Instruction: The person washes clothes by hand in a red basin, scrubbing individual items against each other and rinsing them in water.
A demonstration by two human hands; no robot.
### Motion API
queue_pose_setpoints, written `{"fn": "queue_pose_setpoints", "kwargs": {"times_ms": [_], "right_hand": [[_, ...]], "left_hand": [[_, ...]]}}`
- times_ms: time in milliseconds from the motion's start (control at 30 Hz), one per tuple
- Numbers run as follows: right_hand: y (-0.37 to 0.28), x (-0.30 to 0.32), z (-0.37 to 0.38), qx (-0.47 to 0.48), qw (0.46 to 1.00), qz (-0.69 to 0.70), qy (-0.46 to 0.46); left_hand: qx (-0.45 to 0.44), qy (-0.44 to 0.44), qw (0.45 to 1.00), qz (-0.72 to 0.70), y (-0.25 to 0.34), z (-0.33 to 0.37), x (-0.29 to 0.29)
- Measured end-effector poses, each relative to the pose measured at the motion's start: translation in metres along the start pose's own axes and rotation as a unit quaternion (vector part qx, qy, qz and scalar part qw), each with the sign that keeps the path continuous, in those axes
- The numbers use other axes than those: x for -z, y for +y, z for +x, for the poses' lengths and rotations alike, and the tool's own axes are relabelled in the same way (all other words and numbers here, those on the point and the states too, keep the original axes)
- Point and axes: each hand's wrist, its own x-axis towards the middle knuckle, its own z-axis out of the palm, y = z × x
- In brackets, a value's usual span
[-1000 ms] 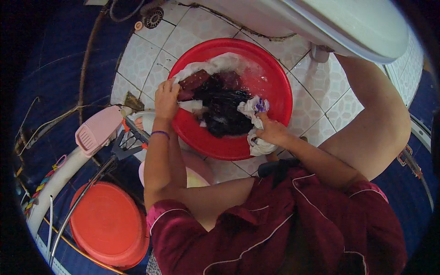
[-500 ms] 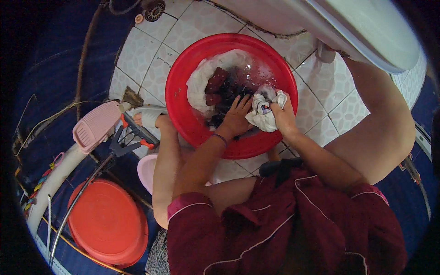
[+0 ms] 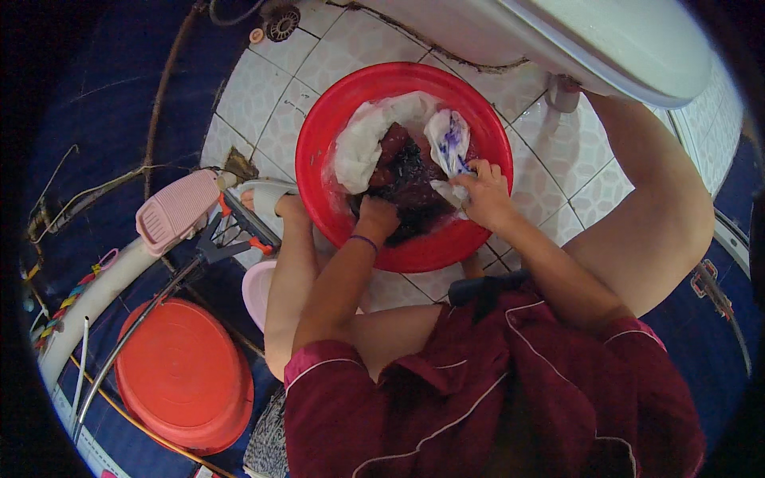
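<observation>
Head view, looking straight down into the red basin on the white tiled floor, and it is full of wet laundry. In the middle sits a dark garment, maroon and black, bunched so tightly that its shape cannot be made out, and its lower part is hidden under the hands. The left hand is pressed down into that dark heap, fingers curled in tight; whether they actually grip cloth or just push on it I cannot tell, as the fingertips are buried. The right hand is at the basin's right side, fingers closed in a pinch on a white cloth with blue print, which rises up from the grip toward the rim. A larger white cloth lies along the left inside of the basin, touching the dark garment. Moving outward: a white fixture curves over the top, cut off by the frame edge. To the left, a pink brush lies near the person's foot in a pale sandal. Lower left, an upturned orange tub sits well apart from the basin, partly lost in the dark rim.
</observation>
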Motion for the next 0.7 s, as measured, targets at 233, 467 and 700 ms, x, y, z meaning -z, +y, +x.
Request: {"fn": "queue_pose_setpoints", "kwargs": {"times_ms": [233,467,700], "right_hand": [[0.010,-0.012,0.003,-0.263,0.846,0.459,-0.064],[-0.013,0.001,-0.004,-0.426,0.655,0.608,-0.141],[-0.011,-0.004,-0.010,-0.421,0.623,0.634,-0.182]], "left_hand": [[-0.113,0.467,0.825,-0.297,0.028,0.033,0.069],[0.056,0.420,0.885,-0.194,0.052,0.094,0.071],[0.069,0.299,0.896,-0.320,0.041,0.050,0.049]]}}
